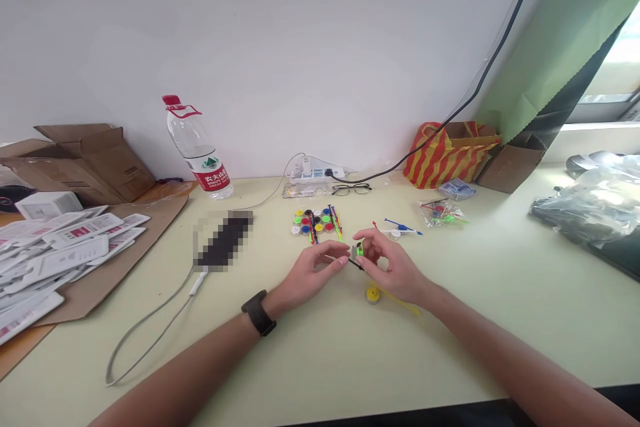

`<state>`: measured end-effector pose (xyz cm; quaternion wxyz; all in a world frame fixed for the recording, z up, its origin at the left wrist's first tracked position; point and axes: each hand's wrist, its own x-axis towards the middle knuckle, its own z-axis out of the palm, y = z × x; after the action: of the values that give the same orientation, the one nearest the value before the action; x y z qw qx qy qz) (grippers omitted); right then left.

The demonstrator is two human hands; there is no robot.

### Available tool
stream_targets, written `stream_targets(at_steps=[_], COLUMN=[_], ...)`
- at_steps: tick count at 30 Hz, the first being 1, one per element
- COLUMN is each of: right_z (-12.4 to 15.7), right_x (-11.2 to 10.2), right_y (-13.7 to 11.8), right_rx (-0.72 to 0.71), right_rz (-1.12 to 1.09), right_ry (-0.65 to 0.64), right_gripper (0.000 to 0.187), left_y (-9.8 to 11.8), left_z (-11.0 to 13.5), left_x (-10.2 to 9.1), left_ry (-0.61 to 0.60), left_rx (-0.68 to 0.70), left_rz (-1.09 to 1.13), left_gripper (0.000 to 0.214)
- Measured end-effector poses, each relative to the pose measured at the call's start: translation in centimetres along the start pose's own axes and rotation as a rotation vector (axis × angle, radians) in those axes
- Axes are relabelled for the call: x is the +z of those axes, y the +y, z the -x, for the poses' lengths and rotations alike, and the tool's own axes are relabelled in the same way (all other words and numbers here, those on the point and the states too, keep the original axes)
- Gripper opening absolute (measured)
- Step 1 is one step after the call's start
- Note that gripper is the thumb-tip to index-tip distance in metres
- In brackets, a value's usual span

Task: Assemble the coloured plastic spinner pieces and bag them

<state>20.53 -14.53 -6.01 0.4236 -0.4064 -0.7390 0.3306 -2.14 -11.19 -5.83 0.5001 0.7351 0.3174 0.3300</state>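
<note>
Wall and tabletop: white wall (300, 53) behind a pale yellow-green tabletop (320, 367); green curtain (530, 87) at the right.
Right hand: this hand (393, 265) has its grip clamped on a small green and grey piece (359, 250), thumb below and fingers above.
Left hand: this hand (316, 271) faces the other, thumb and forefinger brought close at one end of a short black stick (355, 265); from where I stand, I cannot tell whether its grip bears on the stick. Dark wristband (259, 313) on this wrist.
Green and grey piece: raised between the two hands, near the middle of the tabletop; black stick just below it.
Yellow parts: round yellow-topped disc (373, 294) on the tabletop below the right hand; yellow stick (407, 307) beside it, partly under that hand.
Coloured discs: close group (305, 229) beyond the hands, with coloured sticks (337, 223) among and beside them.
Beyond the right hand: blue and white sticks (403, 227); farther right, a clear packet (443, 213) of small coloured parts.
Along the wall: tilted water bottle (213, 173), partly filled; white power strip (315, 173); eyeglasses (353, 189); red and yellow striped bag (425, 163).
Left side: open cardboard box (95, 170) behind a heap of white printed packs (80, 257).
</note>
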Motion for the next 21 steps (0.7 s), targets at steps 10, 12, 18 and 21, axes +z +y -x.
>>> stream_targets(at_steps=[10, 12, 18, 21], right_z=[-1.3, -1.3, -1.2, -1.2], right_x=[-4.8, -5.5, -6.0, -6.0], right_y=[1.8, 2.3, 3.4, 3.6], right_rx=[0.146, 0.220, 0.376, 0.374], right_rz=[0.494, 0.646, 0.811, 0.771], right_ry=[0.344, 0.306, 0.136, 0.118], right_gripper=[0.009, 0.012, 0.020, 0.018], left_y=[0.3, 0.2, -0.2, -0.2], left_z=[1.0, 1.0, 1.0, 1.0], left_x=[0.7, 0.7, 0.6, 0.6], left_ry=[-0.157, -0.146, -0.155, -0.150], left_rx=[0.217, 0.213, 0.206, 0.200], left_rz=[-0.480, -0.484, -0.512, -0.513], left_gripper=[0.036, 0.033, 0.032, 0.032])
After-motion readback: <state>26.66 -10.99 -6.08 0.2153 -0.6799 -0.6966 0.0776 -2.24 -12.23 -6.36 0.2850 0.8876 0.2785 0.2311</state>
